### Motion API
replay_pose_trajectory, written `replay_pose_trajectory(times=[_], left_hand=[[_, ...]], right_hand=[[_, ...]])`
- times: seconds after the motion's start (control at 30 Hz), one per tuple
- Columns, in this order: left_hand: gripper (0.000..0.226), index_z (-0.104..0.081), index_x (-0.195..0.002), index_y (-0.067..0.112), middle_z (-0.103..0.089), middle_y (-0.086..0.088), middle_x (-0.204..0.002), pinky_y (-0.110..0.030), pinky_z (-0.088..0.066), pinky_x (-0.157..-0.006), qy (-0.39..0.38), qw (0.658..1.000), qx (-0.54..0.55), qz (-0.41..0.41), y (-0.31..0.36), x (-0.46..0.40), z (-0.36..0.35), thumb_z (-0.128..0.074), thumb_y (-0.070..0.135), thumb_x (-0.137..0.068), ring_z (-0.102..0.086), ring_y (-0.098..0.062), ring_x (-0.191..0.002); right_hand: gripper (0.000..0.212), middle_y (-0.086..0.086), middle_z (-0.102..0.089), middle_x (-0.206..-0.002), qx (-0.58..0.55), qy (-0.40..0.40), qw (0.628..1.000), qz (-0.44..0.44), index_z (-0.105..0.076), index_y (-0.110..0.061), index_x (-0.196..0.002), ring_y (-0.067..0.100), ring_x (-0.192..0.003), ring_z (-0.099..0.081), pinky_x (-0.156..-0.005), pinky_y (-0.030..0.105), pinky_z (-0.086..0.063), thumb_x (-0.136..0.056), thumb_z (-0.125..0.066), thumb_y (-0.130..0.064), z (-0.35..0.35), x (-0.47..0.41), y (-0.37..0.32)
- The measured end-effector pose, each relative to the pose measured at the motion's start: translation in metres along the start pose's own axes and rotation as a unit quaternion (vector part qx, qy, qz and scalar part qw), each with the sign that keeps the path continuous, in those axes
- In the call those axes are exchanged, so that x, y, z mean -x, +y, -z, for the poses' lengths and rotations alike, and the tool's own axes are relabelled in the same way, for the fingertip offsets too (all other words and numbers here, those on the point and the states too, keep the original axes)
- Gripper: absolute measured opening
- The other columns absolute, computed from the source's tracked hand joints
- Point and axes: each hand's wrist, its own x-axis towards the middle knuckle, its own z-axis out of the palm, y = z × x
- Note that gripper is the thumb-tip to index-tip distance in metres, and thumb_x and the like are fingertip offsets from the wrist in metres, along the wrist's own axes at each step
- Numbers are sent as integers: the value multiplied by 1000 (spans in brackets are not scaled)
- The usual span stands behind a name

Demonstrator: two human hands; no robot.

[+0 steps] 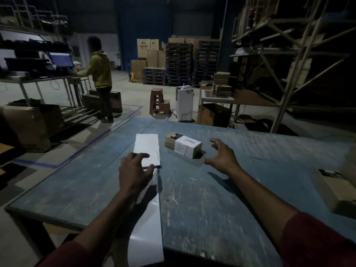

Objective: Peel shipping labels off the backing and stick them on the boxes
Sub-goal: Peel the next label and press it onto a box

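Worn blue table (212, 199), dim warehouse light. Two hands in view, both with dark red sleeves at the bottom edge. Left hand (134, 172): fingers curled down onto the near end of the white label strip (147, 148), thumb and fingertips on the sheet at its near edge; whether it pinches a label or only presses cannot be told. The strip continues beneath the forearm as a long glossy backing sheet (148, 234) that runs off the near table edge. Right hand (221, 155): spread wide, fingers and thumb arched apart, holding nothing, just right of the small box and apart from it. Boxes on the table, counted: two. One small cardboard box (183, 146) at centre, lying flat, a white printed label wrapped over its right half, dark print on its left top. One larger flat cardboard box (339, 191) at the far right edge, partly cut by the frame. Background: one person in a yellow hooded top (100, 68) standing at a bench with one lit monitor (61, 59); two brown plastic stools (159, 102).
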Motion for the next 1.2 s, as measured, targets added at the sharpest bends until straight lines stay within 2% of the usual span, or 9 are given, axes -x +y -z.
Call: replay_pose_trajectory(times=[0.17, 0.33, 0.5, 0.6, 0.7, 0.9, 1.03, 1.13, 1.2], left_hand=[[35, -74, -115, 24, -68, -8, -116, -43, -49, -93, -59, 991, 61, -104, 92, 25, -16, -81, 32, -82, -57, -33, -111], [43, -71, -119, 26, -67, -5, -122, -41, -52, -95, -177, 966, 113, -152, 173, 76, -60, -78, 47, -81, -62, -27, -114], [55, -65, -131, 30, -61, -2, -132, -37, -46, -102, -263, 947, 58, -178, 211, 135, -103, -68, 59, -84, -53, -27, -128], [37, -68, -102, 34, -64, 5, -112, -40, -43, -100, -229, 952, 7, -203, 215, 158, -113, -58, 65, -82, -57, -23, -118], [39, -59, -80, 31, -57, 12, -90, -39, -42, -93, -218, 953, -2, -211, 213, 161, -114, -55, 70, -81, -59, -19, -103], [38, -57, -75, 32, -53, 12, -83, -38, -45, -87, -196, 953, -5, -233, 213, 163, -115, -55, 69, -81, -61, -19, -94], [37, -57, -75, 32, -54, 11, -83, -38, -47, -88, -188, 953, -12, -235, 214, 163, -115, -55, 69, -81, -62, -20, -94], [36, -61, -78, 32, -54, 12, -85, -38, -47, -89, -193, 953, -9, -231, 216, 163, -112, -57, 68, -80, -63, -21, -96], [35, -71, -92, 34, -65, 8, -98, -40, -49, -94, -198, 957, 16, -211, 217, 162, -111, -60, 65, -80, -65, -22, -105]], right_hand=[[74, 2, -66, -138, 55, 28, 998, -2, -57, -23, -145, 20, -127, -61, -99, 26, -43, -80, -90, -33, 72, 61, 41], [65, 3, -67, -135, 136, 106, 984, -43, -61, -21, -142, 24, -123, -62, -100, 34, -49, -84, -84, -39, 137, 117, 87], [73, 11, -52, -149, 272, 165, 936, -152, -51, -17, -147, 38, -136, -43, -110, 47, -40, -86, -59, -56, 182, 155, 147], [64, 13, -48, -148, 345, 166, 899, -212, -54, -12, -139, 39, -135, -36, -108, 50, -41, -93, -62, -56, 187, 167, 167], [62, 16, -49, -144, 369, 178, 884, -227, -60, -8, -130, 40, -132, -36, -105, 51, -42, -93, -62, -58, 181, 173, 181], [69, 23, -49, -140, 343, 221, 884, -230, -53, -7, -134, 45, -122, -45, -101, 53, -43, -91, -67, -59, 172, 168, 189], [54, 24, -51, -135, 307, 246, 889, -233, -57, -6, -130, 47, -118, -49, -100, 53, -45, -92, -72, -42, 178, 162, 191], [42, 24, -52, -131, 202, 282, 912, -219, -60, -8, -120, 46, -118, -48, -97, 48, -43, -85, -75, -28, 179, 161, 191], [50, 22, -57, -131, 115, 316, 920, -199, -62, -10, -125, 46, -121, -50, -100, 46, -43, -79, -78, -23, 175, 164, 185]])
